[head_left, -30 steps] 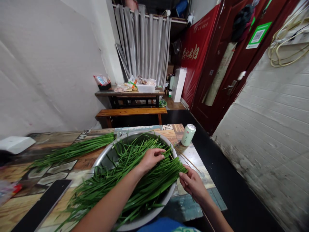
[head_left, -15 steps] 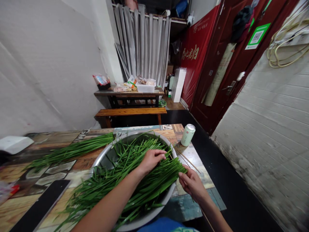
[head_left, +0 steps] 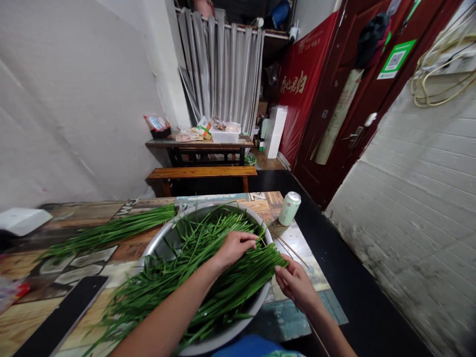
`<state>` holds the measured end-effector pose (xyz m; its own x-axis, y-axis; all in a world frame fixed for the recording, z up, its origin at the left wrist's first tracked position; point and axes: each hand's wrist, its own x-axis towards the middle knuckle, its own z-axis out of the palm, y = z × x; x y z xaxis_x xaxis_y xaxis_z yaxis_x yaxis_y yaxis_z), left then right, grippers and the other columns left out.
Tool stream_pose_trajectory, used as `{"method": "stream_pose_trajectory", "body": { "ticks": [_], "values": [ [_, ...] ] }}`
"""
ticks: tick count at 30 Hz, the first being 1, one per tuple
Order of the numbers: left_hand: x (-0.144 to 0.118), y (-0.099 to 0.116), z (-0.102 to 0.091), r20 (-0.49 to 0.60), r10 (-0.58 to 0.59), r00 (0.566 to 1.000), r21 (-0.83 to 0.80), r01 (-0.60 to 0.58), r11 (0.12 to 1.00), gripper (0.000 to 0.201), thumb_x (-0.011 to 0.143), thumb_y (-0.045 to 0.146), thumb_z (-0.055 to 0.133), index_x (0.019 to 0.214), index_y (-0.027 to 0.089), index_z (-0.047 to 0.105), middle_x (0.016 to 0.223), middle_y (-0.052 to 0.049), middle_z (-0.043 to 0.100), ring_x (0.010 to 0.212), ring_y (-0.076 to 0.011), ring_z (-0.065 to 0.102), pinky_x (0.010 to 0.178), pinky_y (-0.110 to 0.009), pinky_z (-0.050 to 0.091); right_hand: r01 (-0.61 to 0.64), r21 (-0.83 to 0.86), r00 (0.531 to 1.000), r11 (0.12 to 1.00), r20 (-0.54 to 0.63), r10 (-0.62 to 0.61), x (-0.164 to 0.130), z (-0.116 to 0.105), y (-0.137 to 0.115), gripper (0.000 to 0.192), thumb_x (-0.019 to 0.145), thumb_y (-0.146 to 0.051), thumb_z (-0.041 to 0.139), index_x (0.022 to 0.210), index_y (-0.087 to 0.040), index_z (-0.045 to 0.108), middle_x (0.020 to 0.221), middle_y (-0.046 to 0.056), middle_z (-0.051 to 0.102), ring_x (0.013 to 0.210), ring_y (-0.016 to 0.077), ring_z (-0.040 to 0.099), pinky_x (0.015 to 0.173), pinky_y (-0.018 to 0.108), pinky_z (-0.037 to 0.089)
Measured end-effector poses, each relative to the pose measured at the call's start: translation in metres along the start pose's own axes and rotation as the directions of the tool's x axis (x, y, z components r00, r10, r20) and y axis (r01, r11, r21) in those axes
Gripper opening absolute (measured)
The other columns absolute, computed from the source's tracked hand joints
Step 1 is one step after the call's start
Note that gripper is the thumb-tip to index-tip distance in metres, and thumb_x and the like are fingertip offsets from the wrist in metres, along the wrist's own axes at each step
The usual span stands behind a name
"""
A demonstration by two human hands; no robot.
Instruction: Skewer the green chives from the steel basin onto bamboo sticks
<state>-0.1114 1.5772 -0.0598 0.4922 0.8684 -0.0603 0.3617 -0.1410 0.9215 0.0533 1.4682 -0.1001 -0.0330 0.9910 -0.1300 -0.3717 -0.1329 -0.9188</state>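
The left hand [head_left: 234,246] lies curled over the long flat green chive leaves [head_left: 208,277] heaped in the wide round metal basin [head_left: 163,240], its fingers closed lightly on a few stalks near the top of the pile, while the right hand [head_left: 295,282] pinches the ends of the same bunch just past the basin's near right rim. The heap fills the basin and spills over its near edge toward the person. To sort well here, I would judge that the left hand should lift only a thin sheaf, so that its stalks part from the mass without tearing, and that the right hand should keep the ends level and gripped close to the tips, drawing along the leaves' length and not across them, since they are soft and bruise or snap when bent sharply. A second loose bundle of green chives [head_left: 111,230] lies apart on the counter [head_left: 44,307] to the left of the basin, with a flat black strip [head_left: 63,320] on the near left and a white box [head_left: 24,220] at the far left edge. A pale green drink can [head_left: 289,208] stands upright near the counter's far right corner, and thin wooden skewers [head_left: 288,244] lie between it and the basin. The counter has a patchwork wooden top. Beyond it stand a wooden bench [head_left: 203,172] and a dark table with food packets [head_left: 197,144], before a grey curtain [head_left: 221,69]; a red banner [head_left: 305,84] and a dark red door [head_left: 357,104] line the right wall.
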Motion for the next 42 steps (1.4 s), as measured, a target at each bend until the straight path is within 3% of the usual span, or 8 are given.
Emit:
{"method": "stream_pose_trajectory", "body": {
  "ticks": [9, 14, 21, 26, 30, 36, 40, 42],
  "values": [
    [-0.008, 0.008, -0.002, 0.250, 0.060, 0.966, -0.017, -0.057, 0.998, 0.030, 0.072, 0.030, 0.056, 0.095, 0.015, 0.069, 0.094, -0.005, 0.070, 0.086, -0.0202, 0.063, 0.080, -0.028, 0.045, 0.011, 0.001, 1.000, 1.000, -0.008, -0.011, -0.002, 0.001, 0.000, 0.035, 0.074, -0.031, 0.062, 0.101, -0.015, 0.047, 0.040, -0.013, 0.037, 0.030, 0.0008, 0.017, 0.027, 0.012, 0.012],
    [0.000, -0.002, -0.015, -0.052, 0.112, 0.992, 0.283, -0.093, 0.954, 0.025, 0.074, 0.029, 0.053, 0.087, 0.017, 0.071, 0.089, -0.006, 0.070, 0.083, -0.0198, 0.061, 0.078, -0.029, 0.043, 0.033, -0.006, 0.999, 0.999, -0.007, -0.033, -0.005, -0.003, 0.006, 0.030, 0.075, -0.032, 0.062, 0.097, -0.015, 0.049, 0.040, -0.013, 0.033, 0.031, 0.0013, 0.017, 0.027, 0.012, 0.011],
    [0.002, -0.022, -0.008, -0.072, 0.170, 0.983, 0.689, -0.074, 0.721, 0.018, 0.072, 0.025, 0.059, 0.083, 0.018, 0.071, 0.082, -0.007, 0.067, 0.081, -0.0203, 0.058, 0.076, -0.029, 0.041, 0.028, -0.020, 0.999, 0.999, -0.022, -0.028, -0.007, -0.003, 0.008, 0.027, 0.077, -0.031, 0.060, 0.094, -0.015, 0.049, 0.041, -0.013, 0.034, 0.031, 0.0008, 0.016, 0.026, 0.012, 0.011],
    [0.003, -0.021, -0.010, -0.050, 0.118, 0.992, 0.631, -0.060, 0.773, 0.012, 0.070, 0.020, 0.058, 0.074, 0.018, 0.069, 0.078, -0.005, 0.068, 0.077, -0.0176, 0.059, 0.071, -0.026, 0.041, 0.023, -0.028, 0.999, 0.999, -0.029, -0.023, -0.006, -0.002, 0.006, 0.027, 0.075, -0.032, 0.061, 0.092, -0.015, 0.049, 0.040, -0.013, 0.034, 0.031, 0.0005, 0.016, 0.026, 0.012, 0.011],
    [0.005, -0.019, -0.011, -0.130, 0.107, 0.986, 0.499, -0.029, 0.866, 0.013, 0.070, 0.017, 0.052, 0.071, 0.016, 0.065, 0.071, -0.003, 0.066, 0.067, -0.0150, 0.058, 0.064, -0.024, 0.041, 0.015, -0.018, 0.999, 1.000, -0.038, -0.016, -0.005, -0.002, 0.005, 0.027, 0.074, -0.033, 0.063, 0.090, -0.015, 0.049, 0.041, -0.013, 0.034, 0.030, 0.0004, 0.016, 0.026, 0.012, 0.011],
    [0.010, -0.021, -0.009, -0.105, 0.021, 0.994, 0.201, 0.000, 0.980, 0.030, 0.074, 0.019, 0.044, 0.097, 0.013, 0.062, 0.067, -0.002, 0.066, 0.056, -0.0139, 0.058, 0.057, -0.024, 0.045, 0.022, -0.029, 1.000, 0.999, -0.003, -0.022, -0.002, -0.002, 0.002, 0.027, 0.075, -0.032, 0.061, 0.091, -0.015, 0.049, 0.039, -0.014, 0.034, 0.030, 0.0005, 0.015, 0.026, 0.012, 0.010],
    [0.009, -0.015, -0.023, -0.228, 0.113, 0.967, 0.408, -0.010, 0.913, 0.029, 0.072, 0.016, 0.045, 0.090, 0.018, 0.068, 0.086, -0.004, 0.070, 0.083, -0.0181, 0.062, 0.079, -0.028, 0.044, 0.015, -0.039, 1.000, 0.999, 0.001, -0.015, -0.002, -0.005, 0.004, 0.026, 0.076, -0.032, 0.060, 0.092, -0.015, 0.049, 0.041, -0.013, 0.037, 0.030, 0.0004, 0.015, 0.026, 0.012, 0.010],
    [0.008, -0.011, -0.031, -0.270, 0.128, 0.954, 0.457, 0.010, 0.889, 0.025, 0.071, 0.018, 0.048, 0.085, 0.018, 0.070, 0.088, -0.004, 0.070, 0.085, -0.0191, 0.062, 0.079, -0.028, 0.043, 0.014, -0.041, 1.000, 0.999, 0.004, -0.013, -0.003, -0.005, 0.005, 0.024, 0.077, -0.031, 0.059, 0.091, -0.015, 0.049, 0.041, -0.012, 0.037, 0.030, 0.0002, 0.014, 0.026, 0.012, 0.010]
  ]
}}
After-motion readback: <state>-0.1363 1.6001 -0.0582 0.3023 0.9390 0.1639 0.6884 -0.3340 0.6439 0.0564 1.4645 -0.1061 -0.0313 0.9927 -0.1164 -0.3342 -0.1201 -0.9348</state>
